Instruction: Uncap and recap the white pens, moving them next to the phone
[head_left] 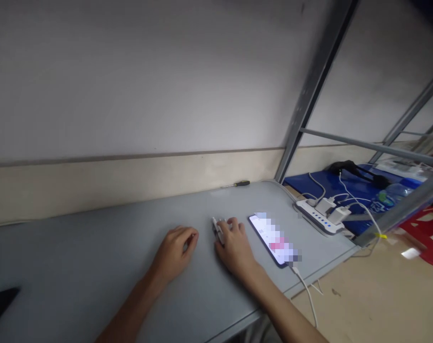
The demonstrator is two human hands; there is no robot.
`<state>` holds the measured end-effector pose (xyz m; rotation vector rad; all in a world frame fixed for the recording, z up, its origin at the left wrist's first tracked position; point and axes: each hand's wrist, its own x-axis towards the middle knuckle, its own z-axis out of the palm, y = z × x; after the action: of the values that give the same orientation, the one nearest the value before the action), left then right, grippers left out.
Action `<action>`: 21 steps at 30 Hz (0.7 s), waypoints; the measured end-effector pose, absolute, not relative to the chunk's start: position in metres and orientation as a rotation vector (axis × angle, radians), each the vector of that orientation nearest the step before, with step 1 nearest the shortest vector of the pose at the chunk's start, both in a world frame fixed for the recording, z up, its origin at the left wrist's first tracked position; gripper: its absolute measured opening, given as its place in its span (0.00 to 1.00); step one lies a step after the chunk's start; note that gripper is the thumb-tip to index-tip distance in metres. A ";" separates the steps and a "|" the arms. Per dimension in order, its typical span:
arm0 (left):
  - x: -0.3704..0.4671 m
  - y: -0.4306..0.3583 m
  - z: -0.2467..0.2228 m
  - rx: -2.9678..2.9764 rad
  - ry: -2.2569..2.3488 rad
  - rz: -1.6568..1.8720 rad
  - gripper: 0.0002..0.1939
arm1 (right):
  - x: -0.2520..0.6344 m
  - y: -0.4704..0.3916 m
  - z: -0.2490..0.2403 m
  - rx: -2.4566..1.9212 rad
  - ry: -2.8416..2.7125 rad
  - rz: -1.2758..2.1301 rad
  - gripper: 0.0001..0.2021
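Mid-frame, your right hand (234, 243) closes its fingers on a small white part (218, 229), bracing it against the table (95, 257); your left hand (175, 247) rests loosely curled, empty.

R hand (234, 245) grips small white part (219, 229) nr phone (273, 238).

matt grey table (95, 247), glossy glass phone (273, 238), metal shelf frame (309, 95).

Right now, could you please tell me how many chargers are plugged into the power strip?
2: both white chargers sit side by side on the power strip, right of the phone. Others may be hidden.
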<state>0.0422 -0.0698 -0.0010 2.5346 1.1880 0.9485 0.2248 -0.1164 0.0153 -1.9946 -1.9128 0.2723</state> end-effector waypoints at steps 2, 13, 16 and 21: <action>0.042 -0.070 0.000 2.530 1.193 0.945 0.13 | 0.226 -0.115 0.015 -1.962 -1.935 0.261 0.24; 0.042 -0.071 -0.003 2.516 1.183 0.941 0.13 | 0.221 -0.112 0.022 -2.077 -1.995 0.346 0.25; 0.043 -0.071 -0.003 2.518 1.200 0.936 0.14 | 0.216 -0.111 0.021 -2.128 -2.049 0.323 0.24; 0.043 -0.071 -0.002 2.522 1.195 0.956 0.14 | 0.216 -0.110 0.026 -2.127 -2.091 0.324 0.19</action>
<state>0.0433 -0.0707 -0.0023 2.5215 1.1946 0.9563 0.2156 -0.1101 0.0261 -2.1274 -2.0911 0.3239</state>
